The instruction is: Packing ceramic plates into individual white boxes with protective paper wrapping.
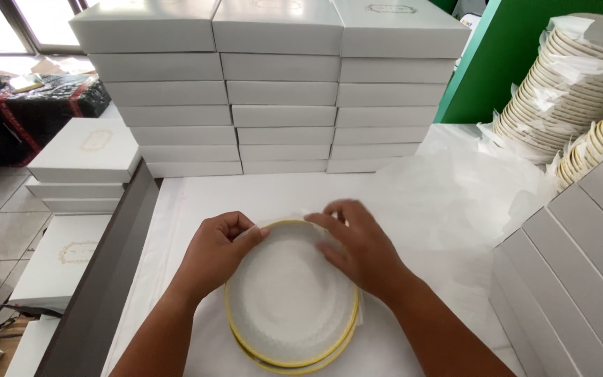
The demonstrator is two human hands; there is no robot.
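Plates: your small stack of white plates (289, 307) with yellow rims lies closest to you, flat on the white-covered table (197, 202), centred between your forearms.
Tissue sheet: a thin white tissue sheet (280, 227) lies over the top plate's far rim, and both hands meet it there.
Left hand: your left hand (216, 253) sits at the far-left rim, fingers curled shut and pinching the tissue edge against the plate.
Right hand: your right hand (357, 244) lies at the far-right rim, fingers spread and pressed flat on tissue and plate; it grips nothing that you can see.
Key relation: the stack lies just toward you from both hands, so the two hands flank the far edge, left and right about equally near. The plates are round, so no long axis matters.
Loose paper: more crumpled tissue paper (455, 181) lies to your right, near the right hand.
Boxes ahead: three columns of flat white boxes (280, 91) stand at the table's far end, well apart from the plates.
Right side: wrapped stacked plates (560, 91) lean on their side, with grey boxes (574, 258) in front.
Left side: further white boxes (82, 150) sit lower, off the table.
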